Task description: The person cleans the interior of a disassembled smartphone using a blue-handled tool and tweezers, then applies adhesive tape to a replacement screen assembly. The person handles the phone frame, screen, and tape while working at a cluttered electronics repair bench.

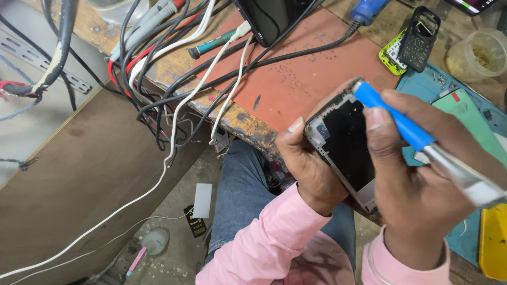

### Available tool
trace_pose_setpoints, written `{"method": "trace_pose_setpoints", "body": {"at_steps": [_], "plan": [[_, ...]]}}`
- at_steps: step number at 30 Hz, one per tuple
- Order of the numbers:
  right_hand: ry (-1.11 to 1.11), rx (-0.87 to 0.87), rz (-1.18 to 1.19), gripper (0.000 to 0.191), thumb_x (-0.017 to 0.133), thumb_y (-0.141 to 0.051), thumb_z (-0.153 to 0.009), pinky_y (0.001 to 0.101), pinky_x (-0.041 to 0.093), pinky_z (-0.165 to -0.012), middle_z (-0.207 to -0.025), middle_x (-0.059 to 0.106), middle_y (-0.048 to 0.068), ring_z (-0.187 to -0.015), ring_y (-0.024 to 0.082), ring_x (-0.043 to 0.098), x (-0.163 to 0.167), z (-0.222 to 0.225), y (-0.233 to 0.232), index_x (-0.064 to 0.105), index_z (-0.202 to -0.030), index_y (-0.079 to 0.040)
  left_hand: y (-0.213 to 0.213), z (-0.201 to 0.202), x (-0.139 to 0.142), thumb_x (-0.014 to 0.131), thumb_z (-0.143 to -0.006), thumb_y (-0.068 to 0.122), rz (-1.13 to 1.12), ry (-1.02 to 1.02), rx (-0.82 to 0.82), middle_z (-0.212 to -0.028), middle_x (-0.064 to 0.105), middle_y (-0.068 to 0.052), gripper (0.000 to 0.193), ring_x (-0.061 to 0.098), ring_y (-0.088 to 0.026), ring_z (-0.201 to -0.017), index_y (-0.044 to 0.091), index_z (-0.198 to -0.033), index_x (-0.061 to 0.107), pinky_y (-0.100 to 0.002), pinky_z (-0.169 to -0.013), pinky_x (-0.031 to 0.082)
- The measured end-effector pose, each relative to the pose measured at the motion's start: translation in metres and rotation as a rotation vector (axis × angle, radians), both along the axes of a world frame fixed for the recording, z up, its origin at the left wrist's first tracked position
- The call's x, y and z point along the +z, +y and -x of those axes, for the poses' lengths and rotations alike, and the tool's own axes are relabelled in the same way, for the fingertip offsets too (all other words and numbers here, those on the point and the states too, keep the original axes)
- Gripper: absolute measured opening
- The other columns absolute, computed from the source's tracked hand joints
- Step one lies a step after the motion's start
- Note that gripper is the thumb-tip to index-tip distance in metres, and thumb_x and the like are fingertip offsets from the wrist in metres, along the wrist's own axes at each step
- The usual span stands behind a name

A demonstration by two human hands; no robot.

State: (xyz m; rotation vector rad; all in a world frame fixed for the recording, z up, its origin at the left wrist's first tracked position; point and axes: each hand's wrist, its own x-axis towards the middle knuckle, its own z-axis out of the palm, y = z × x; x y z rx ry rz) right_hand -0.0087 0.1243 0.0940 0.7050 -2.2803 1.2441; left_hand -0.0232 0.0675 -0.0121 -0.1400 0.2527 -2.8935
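Left hand (309,169) is closing around one opened smartphone (346,145), thumb lying along the phone's left edge, remaining fingers hidden behind the phone. The phone is sitting tilted in that grip, dark inner face turned up, metal frame showing along the lower edge.

Right hand (417,184) is gripping one screwdriver-type tool (401,124) with a blue handle and a bare metal shaft; thumb and fingers are wrapping tight round the blue part. The blue end is resting at the phone's upper right corner, and the shaft is running away from the phone toward the lower right. Whether the tool is actually touching the phone there cannot be told. Both hands are meeting at the phone, right hand overlapping the phone's right side.

Both sleeves are pink; blue jeans are showing below the phone.

Counts about the phone: one red-brown mat (301,68) on the surface just above the phone; one keypad handset (419,38) lying on a yellow-green part, up and right of the phone; one clear plastic cup (481,53) further right; one teal-handled screwdriver (214,45) up and left, among a tangle of black, white and red cables (158,68); one teal mat (465,113) directly right of the phone; one yellow tray (494,240) below right.
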Motion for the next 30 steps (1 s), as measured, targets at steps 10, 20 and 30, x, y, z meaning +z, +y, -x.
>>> {"method": "trace_pose_setpoints", "body": {"at_steps": [10,20,30], "plan": [[-0.318,-0.001,0.137,0.022,0.075,-0.015,-0.101,0.0190,0.052,-0.071,-0.092,0.073,0.008,-0.077,0.009,0.068,0.018,-0.017,-0.010,0.070,-0.112,0.003,-0.001,-0.008,-0.009,0.028,-0.114,0.058,0.008,0.170,-0.059,-0.136,0.059,-0.027,0.082,0.059,-0.033,-0.122,-0.013,-0.153,0.037,-0.040,-0.111,0.048],[-0.300,0.065,0.169,0.019,0.069,-0.015,-0.105,0.0193,0.053,-0.069,-0.091,0.070,0.004,-0.074,0.007,0.065,0.003,-0.020,0.000,0.067,-0.110,0.004,-0.004,-0.008,-0.006,0.026,-0.111,0.055,-0.294,0.424,-0.148,-0.142,0.058,-0.036,0.082,0.062,-0.040,-0.125,-0.015,-0.152,0.035,-0.045,-0.108,0.052],[-0.419,-0.044,-0.011,0.019,0.071,-0.017,-0.097,0.0210,0.038,-0.054,-0.071,0.065,0.005,-0.057,0.006,0.051,0.012,-0.021,-0.001,0.073,-0.099,0.002,-0.005,-0.013,-0.008,0.036,-0.106,0.056,0.220,0.151,-0.028,-0.135,0.054,-0.029,0.083,0.057,-0.034,-0.123,-0.013,-0.153,0.035,-0.043,-0.114,0.050]]}}
